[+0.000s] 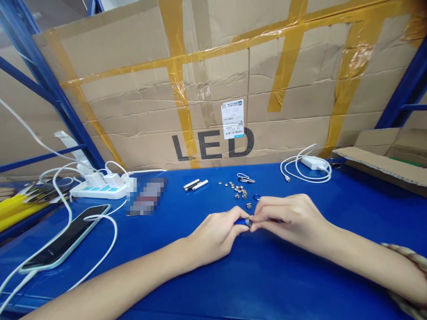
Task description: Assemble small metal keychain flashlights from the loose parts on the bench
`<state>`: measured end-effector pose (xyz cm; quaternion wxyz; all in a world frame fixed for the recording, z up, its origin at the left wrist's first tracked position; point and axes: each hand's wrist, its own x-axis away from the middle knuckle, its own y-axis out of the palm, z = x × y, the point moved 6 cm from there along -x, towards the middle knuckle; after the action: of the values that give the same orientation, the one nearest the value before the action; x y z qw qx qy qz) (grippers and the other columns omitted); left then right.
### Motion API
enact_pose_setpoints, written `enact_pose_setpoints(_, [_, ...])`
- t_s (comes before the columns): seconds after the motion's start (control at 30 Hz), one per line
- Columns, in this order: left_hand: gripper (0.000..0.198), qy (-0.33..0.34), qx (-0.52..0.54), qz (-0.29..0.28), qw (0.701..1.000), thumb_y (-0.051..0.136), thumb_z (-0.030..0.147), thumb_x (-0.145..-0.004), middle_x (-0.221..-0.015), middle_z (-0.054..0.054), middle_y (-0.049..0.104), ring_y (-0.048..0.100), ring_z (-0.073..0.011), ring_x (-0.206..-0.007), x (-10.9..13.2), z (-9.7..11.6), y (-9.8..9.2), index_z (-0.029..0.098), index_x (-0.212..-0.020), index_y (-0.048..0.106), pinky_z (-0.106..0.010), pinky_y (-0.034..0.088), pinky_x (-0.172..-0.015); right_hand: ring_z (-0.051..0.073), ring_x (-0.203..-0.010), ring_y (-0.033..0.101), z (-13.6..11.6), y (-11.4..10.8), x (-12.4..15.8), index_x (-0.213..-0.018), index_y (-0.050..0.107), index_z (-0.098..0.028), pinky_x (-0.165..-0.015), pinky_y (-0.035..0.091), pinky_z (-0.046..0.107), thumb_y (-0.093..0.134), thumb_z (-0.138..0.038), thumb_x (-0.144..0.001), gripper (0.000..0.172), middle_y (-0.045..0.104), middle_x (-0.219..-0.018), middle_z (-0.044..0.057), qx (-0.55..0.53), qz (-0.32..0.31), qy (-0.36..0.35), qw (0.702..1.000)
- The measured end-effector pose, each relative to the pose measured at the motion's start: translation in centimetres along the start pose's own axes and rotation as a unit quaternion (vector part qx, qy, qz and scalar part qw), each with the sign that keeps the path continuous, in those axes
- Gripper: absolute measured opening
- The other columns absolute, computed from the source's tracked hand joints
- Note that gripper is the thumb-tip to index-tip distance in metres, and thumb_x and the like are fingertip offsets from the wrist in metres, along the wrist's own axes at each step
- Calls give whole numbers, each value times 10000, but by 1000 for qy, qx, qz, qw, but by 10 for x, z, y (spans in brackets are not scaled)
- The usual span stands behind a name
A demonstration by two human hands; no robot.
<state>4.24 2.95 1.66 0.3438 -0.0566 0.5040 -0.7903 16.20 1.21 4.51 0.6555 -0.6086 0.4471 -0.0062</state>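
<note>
Left hand (213, 234) gripped small blue piece (240, 221) over blue table (267, 284) | right hand (295, 215) pinched its metal end (248, 222) | risk: slight fingertip hold could slip, losing bits among loose metal parts (239, 189) beyond

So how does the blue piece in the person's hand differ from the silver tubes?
The blue piece is blue with a metallic end; the silver tubes look mostly silver. The blue piece is pinched in the left hand; the silver tubes lie on the table. Both show shiny metal.
</note>
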Motion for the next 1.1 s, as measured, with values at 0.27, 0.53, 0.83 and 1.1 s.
enact_pose_setpoints(0.27, [108, -10, 0, -4, 1000, 400, 235, -905, -999, -35, 649, 628, -168, -858, 0, -2, 1, 198, -946, 493, -247, 467, -724, 104, -555, 543, 16, 12, 0, -621, 658, -206, -495, 326, 195, 621, -371, -771, 226, 627, -610, -7, -87, -45, 92, 991])
enact_pose_setpoints(0.53, [92, 13, 14, 17, 1000, 425, 206, -890, -982, -27, 652, 629, -151, -861, 0, -3, 0, 193, -937, 504, -224, 471, -734, 90, -510, 462, 31, 27, 6, -569, 610, -168, -473, 329, 202, 669, -406, -689, 273, 558, -575, -15, -203, -73, 230, 949])
enact_pose_setpoints(0.83, [109, 25, 8, 31, 999, 443, 220, -888, -959, -23, 664, 631, -149, -840, 1, 1, -3, 195, -947, 531, -219, 473, -721, 46, -302, 406, 28, 42, 11, -536, 526, -156, -306, 253, 168, 708, -470, -608, 370, 532, -475, -35, -381, -127, 373, 836])
enact_pose_setpoints(1.1, [130, 27, 42, 26, 998, 457, 218, -890, -993, -21, 671, 629, -148, -901, 0, 1, -2, 194, -1003, 517, -209, 465, -740, 33, -333, 431, 31, 43, 14, -563, 558, -137, -321, 268, 144, 729, -439, -605, 350, 543, -505, -34, -438, -148, 386, 798])
